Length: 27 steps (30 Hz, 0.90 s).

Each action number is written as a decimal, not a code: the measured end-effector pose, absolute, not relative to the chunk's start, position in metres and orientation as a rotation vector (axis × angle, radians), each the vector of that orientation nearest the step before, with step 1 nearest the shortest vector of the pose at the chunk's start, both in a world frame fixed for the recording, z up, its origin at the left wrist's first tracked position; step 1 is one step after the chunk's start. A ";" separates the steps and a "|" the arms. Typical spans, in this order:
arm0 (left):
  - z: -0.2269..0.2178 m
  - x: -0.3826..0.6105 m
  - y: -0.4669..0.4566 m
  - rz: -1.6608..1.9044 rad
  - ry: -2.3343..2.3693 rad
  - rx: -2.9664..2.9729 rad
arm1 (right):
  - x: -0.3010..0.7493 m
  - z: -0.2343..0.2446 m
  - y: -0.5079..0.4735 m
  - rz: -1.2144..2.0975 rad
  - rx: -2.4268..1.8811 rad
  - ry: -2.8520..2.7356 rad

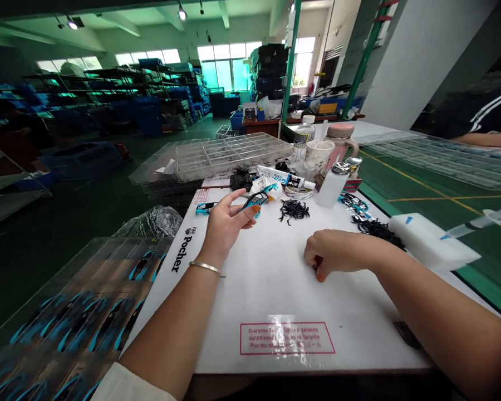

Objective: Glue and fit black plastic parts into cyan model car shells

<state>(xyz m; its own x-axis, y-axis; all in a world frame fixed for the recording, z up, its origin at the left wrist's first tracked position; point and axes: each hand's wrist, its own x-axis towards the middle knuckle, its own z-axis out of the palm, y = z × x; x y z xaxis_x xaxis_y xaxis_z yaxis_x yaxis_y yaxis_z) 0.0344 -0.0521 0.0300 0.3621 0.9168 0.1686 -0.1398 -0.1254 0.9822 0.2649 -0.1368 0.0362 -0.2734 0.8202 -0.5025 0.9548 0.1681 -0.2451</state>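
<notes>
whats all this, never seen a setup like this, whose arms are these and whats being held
No machine here: these pictures come from one camera worn on a person's head, looking down at their own arms. The left hand pinches a small black and teal piece in its fingers. The right hand rests curled on a white board; anything inside it would be hidden. Also on the board are a heap of small black pieces, a tube and a white foam block with a syringe beside it. Behind sits a clear parts tray. The arm at top right is another person's.
</notes>
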 end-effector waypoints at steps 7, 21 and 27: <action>0.028 0.033 -0.050 1.110 0.795 1.403 | 0.261 0.032 -0.130 -0.957 1.757 2.426; 0.021 0.031 -0.040 1.094 0.857 1.418 | 0.261 0.015 -0.113 -0.818 2.128 2.251; 0.019 0.031 -0.040 1.088 0.882 1.418 | 0.272 0.024 -0.118 -0.814 2.046 2.258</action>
